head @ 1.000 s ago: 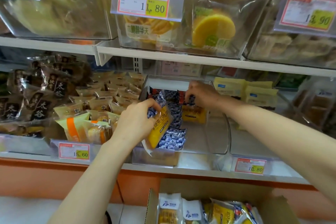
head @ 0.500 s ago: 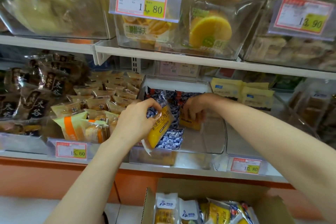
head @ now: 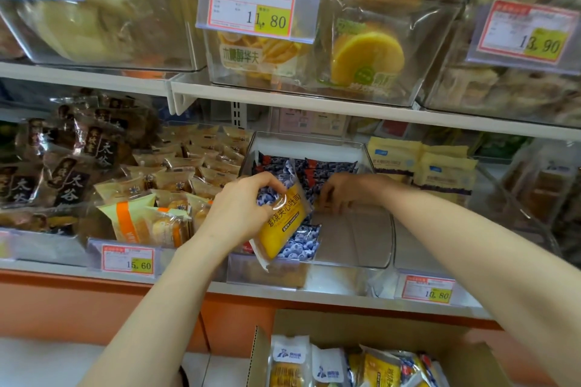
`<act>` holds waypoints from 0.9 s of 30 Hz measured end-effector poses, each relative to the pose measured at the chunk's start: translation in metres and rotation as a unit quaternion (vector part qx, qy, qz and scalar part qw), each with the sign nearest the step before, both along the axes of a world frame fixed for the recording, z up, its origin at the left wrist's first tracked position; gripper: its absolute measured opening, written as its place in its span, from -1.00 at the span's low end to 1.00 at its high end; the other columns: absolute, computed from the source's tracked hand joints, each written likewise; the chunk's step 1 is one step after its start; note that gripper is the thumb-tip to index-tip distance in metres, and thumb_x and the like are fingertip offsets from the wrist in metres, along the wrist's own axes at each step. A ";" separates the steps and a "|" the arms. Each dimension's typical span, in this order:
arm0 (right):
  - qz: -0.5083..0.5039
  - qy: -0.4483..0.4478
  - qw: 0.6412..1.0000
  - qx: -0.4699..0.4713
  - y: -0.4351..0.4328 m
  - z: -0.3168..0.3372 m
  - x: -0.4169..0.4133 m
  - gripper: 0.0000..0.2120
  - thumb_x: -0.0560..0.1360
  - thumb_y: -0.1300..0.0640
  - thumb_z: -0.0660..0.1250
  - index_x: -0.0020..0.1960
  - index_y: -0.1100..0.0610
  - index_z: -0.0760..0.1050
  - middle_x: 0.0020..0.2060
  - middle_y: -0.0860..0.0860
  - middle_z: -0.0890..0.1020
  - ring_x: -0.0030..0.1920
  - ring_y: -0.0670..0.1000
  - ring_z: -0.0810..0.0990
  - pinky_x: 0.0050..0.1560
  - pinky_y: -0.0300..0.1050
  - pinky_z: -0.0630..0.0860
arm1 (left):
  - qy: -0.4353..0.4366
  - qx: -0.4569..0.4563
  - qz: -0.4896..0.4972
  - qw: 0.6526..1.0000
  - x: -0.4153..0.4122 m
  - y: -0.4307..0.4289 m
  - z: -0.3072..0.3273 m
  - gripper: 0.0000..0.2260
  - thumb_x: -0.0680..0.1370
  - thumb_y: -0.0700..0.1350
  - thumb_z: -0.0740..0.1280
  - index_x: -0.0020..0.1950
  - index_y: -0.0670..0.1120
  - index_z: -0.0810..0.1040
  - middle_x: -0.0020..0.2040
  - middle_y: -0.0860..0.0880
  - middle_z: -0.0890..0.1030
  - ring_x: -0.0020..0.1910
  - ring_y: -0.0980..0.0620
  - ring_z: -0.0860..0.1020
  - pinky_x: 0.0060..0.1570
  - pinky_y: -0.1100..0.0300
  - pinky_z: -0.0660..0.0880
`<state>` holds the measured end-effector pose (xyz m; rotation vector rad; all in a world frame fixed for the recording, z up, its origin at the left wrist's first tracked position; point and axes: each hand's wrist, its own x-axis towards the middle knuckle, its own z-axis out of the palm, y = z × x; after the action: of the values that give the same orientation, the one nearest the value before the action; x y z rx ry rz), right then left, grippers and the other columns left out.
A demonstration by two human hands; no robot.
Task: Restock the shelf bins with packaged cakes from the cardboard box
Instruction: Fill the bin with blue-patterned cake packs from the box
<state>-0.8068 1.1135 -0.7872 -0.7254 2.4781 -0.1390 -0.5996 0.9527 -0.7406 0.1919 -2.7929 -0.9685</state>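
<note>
Restocking is under way at the clear bin on the lower shelf. A row of blueberry packs stands at its far end, and its near right floor is bare. The left hand holds one cake, a yellow and blue pack, over the bin's near left part. Thumb and curled fingers pinch the pack's top, and it hangs tilted. The right hand reaches into the middle of the bin, fingers bent down against the packs at the foot of the row. Blur hides whether they pinch one or only press.

The step looks like tidying the row to make room. The next move calls for setting the held cake upright against that row, in the bare space. The box, near and below the shelf, has more cakes in it.
</note>
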 end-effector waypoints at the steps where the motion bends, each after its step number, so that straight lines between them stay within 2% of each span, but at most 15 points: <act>1: -0.012 0.017 1.000 -0.023 0.000 0.002 -0.001 -0.66 0.43 0.41 0.29 0.15 0.16 0.56 0.05 0.09 0.58 -0.13 0.02 0.56 -0.13 -0.12 0.53 | -0.001 -0.002 -0.003 1.000 -0.001 0.001 0.000 -0.73 0.52 -0.22 0.28 0.05 0.17 0.48 0.26 -0.02 0.50 -0.23 0.08 0.45 -0.33 0.19 0.35; 4: -0.013 0.048 0.998 -0.031 -0.001 -0.006 0.000 -0.61 0.42 0.40 0.25 0.23 0.18 0.46 0.17 0.11 0.50 0.03 0.03 0.46 -0.12 -0.15 0.45 | -0.003 0.000 -0.008 1.000 -0.002 0.003 0.000 -0.72 0.52 -0.23 0.28 0.06 0.16 0.48 0.28 -0.03 0.49 -0.19 0.03 0.47 -0.26 0.17 0.41; 6: -0.014 0.036 0.999 -0.030 -0.002 -0.009 0.000 -0.57 0.42 0.41 0.25 0.26 0.18 0.40 0.19 0.12 0.47 0.04 0.04 0.43 -0.17 -0.15 0.42 | -0.001 0.002 -0.015 1.000 -0.002 0.005 0.000 -0.72 0.52 -0.23 0.28 0.05 0.16 0.48 0.27 -0.01 0.50 -0.30 0.08 0.46 -0.35 0.20 0.39; 8: -0.035 0.041 0.996 -0.066 -0.002 -0.005 -0.002 -0.62 0.42 0.42 0.24 0.16 0.10 0.41 0.15 0.11 0.49 0.01 0.06 0.47 -0.13 -0.08 0.47 | 0.000 0.005 -0.028 1.000 -0.002 0.005 0.000 -0.72 0.52 -0.23 0.28 0.06 0.16 0.49 0.23 0.02 0.52 -0.39 0.09 0.43 -0.41 0.21 0.38; 11: -0.095 0.090 0.964 -0.233 0.001 0.018 0.010 -0.72 0.45 0.43 0.23 -0.02 0.08 0.49 -0.10 0.02 0.56 -0.11 0.02 0.59 -0.08 -0.01 0.56 | 0.000 0.012 -0.056 0.998 -0.003 0.006 -0.002 -0.70 0.52 -0.21 0.30 0.12 0.17 0.47 0.20 0.03 0.53 -0.10 -0.07 0.58 -0.16 0.04 0.53; 13: -0.074 0.029 0.916 -0.394 0.004 0.039 0.032 -0.77 0.49 0.41 0.23 -0.02 0.12 0.52 -0.18 -0.01 0.61 -0.17 -0.07 0.61 -0.09 -0.14 0.53 | -0.001 0.017 -0.060 0.998 -0.004 0.005 -0.003 -0.66 0.51 -0.19 0.33 0.20 0.14 0.42 0.16 0.02 0.53 0.05 -0.10 0.56 -0.02 0.01 0.53; 14: -0.035 -0.015 0.900 -0.435 0.006 0.050 0.046 -0.79 0.51 0.37 0.25 0.04 0.13 0.52 -0.14 -0.01 0.64 -0.11 -0.10 0.62 -0.03 -0.21 0.52 | 0.003 0.026 -0.057 0.998 -0.004 0.004 -0.003 -0.63 0.50 -0.18 0.35 0.24 0.10 0.39 0.16 0.00 0.53 0.07 -0.09 0.55 0.04 0.01 0.52; 16: 0.064 -0.057 0.916 -0.391 0.008 0.064 0.069 -0.77 0.51 0.19 0.35 0.16 0.07 0.48 0.05 -0.05 0.62 0.10 -0.13 0.58 0.16 -0.25 0.46 | 0.014 0.053 -0.039 0.998 -0.006 0.003 -0.005 -0.56 0.46 -0.17 0.41 0.28 0.01 0.34 0.14 -0.01 0.53 0.06 -0.01 0.52 0.06 0.09 0.48; 18: 0.156 0.032 0.955 -0.250 0.003 0.066 0.084 -0.61 0.41 0.00 0.45 0.19 -0.02 0.42 0.14 -0.12 0.55 0.20 -0.12 0.50 0.32 -0.13 0.35 | 0.031 0.067 -0.014 0.997 -0.007 0.002 -0.008 -0.48 0.42 -0.15 0.47 0.29 -0.06 0.31 0.04 0.02 0.51 -0.03 0.05 0.49 -0.04 0.18 0.44; 20: 0.237 0.183 0.940 -0.162 -0.004 0.059 0.090 -0.50 0.34 -0.10 0.49 0.17 0.02 0.38 0.10 -0.09 0.56 0.14 -0.11 0.50 0.49 -0.07 0.05 | 0.048 0.077 0.012 0.996 -0.007 0.002 -0.010 -0.45 0.38 -0.13 0.50 0.27 -0.11 0.31 -0.03 0.01 0.50 -0.06 0.04 0.50 -0.09 0.20 0.42; 22: 0.271 0.256 0.916 -0.150 -0.008 0.054 0.093 -0.47 0.32 -0.13 0.49 0.12 0.09 0.34 -0.05 -0.02 0.59 -0.01 -0.05 0.54 0.48 -0.12 -0.15 | 0.059 0.086 0.036 0.994 -0.006 0.001 -0.012 -0.45 0.35 -0.10 0.53 0.23 -0.12 0.33 -0.03 -0.01 0.49 -0.05 0.02 0.50 -0.10 0.21 0.39; 23: 0.275 0.265 0.911 -0.157 -0.009 0.053 0.094 -0.47 0.32 -0.13 0.49 0.09 0.10 0.32 -0.12 0.01 0.59 -0.08 -0.01 0.54 0.48 -0.12 -0.07 | 0.064 0.088 0.048 0.993 -0.006 0.000 -0.013 -0.46 0.34 -0.08 0.53 0.20 -0.12 0.34 -0.02 -0.01 0.50 -0.05 0.03 0.49 -0.10 0.23 0.37; 24: 0.275 0.259 0.911 -0.164 -0.009 0.053 0.095 -0.48 0.32 -0.12 0.50 0.06 0.10 0.31 -0.15 0.04 0.58 -0.13 0.03 0.53 0.41 -0.10 0.14 | 0.068 0.088 0.058 0.992 -0.005 -0.002 -0.014 -0.48 0.34 -0.07 0.54 0.16 -0.12 0.36 -0.03 -0.01 0.50 -0.05 0.05 0.48 -0.10 0.24 0.35; 25: 0.273 0.242 0.915 -0.172 -0.008 0.054 0.098 -0.50 0.32 -0.09 0.51 0.05 0.09 0.31 -0.15 0.04 0.57 -0.16 0.06 0.52 0.20 -0.07 0.34 | 0.073 0.085 0.064 0.992 -0.005 -0.003 -0.015 -0.51 0.33 -0.06 0.54 0.12 -0.12 0.38 -0.05 0.00 0.51 -0.06 0.06 0.48 -0.11 0.25 0.34; 27: 0.272 0.196 0.926 -0.171 -0.009 0.056 0.104 -0.52 0.34 -0.04 0.51 0.08 0.07 0.32 -0.09 0.02 0.57 -0.19 0.08 0.51 -0.13 -0.02 0.40 | 0.079 0.073 0.068 0.992 -0.006 -0.005 -0.015 -0.58 0.32 -0.05 0.55 0.02 -0.09 0.41 -0.13 0.04 0.51 -0.11 0.08 0.49 -0.15 0.27 0.35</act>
<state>-0.7029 1.1049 -0.7316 -1.7073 2.5274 -0.2389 -0.6053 0.9475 -0.7560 0.3069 -2.5323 -1.1030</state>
